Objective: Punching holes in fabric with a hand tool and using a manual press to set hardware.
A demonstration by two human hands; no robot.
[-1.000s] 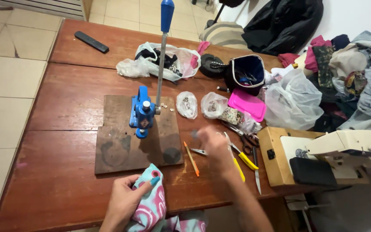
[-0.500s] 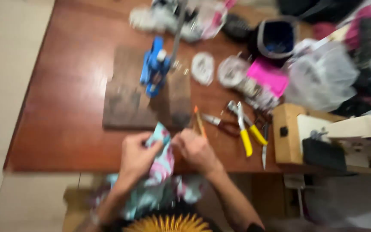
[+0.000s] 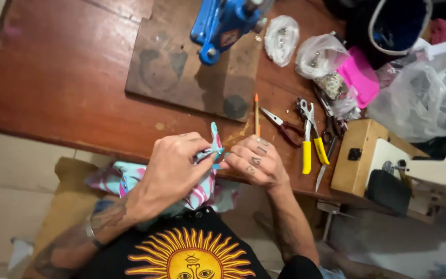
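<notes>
Your wooden table (image 3: 68,77) carries everything, and the biggest thing on it is the dark wooden board (image 3: 181,72) set under the blue hand press (image 3: 223,20), likely so the press has a firm base and the tabletop is spared. To your right sits a sewing machine (image 3: 419,170) on its pale wooden base, close to the table's near edge. Clear plastic bags of small metal fittings (image 3: 295,46) lie just beside the press, within easy reach of it. The hand tools are grouped to the right of your hands: yellow-handled pliers (image 3: 311,139), red-handled snips (image 3: 282,126) and an orange pencil (image 3: 256,113) lying roughly parallel, handles toward you.

You hold the patterned fabric (image 3: 202,191), turquoise, pink and white, at the near edge of the table, most of it hanging down into your lap, so only the small part you are working on is raised.

Your left hand (image 3: 174,170) is curled over the cloth, knuckles up, fingers closed and bunching it against the palm. Your right hand (image 3: 256,163) faces it, wrist bent inward, fingertips pinched shut on a small turquoise corner of the same fabric. Both hands are almost touching, with the pinched bit of cloth stretched between them.
</notes>
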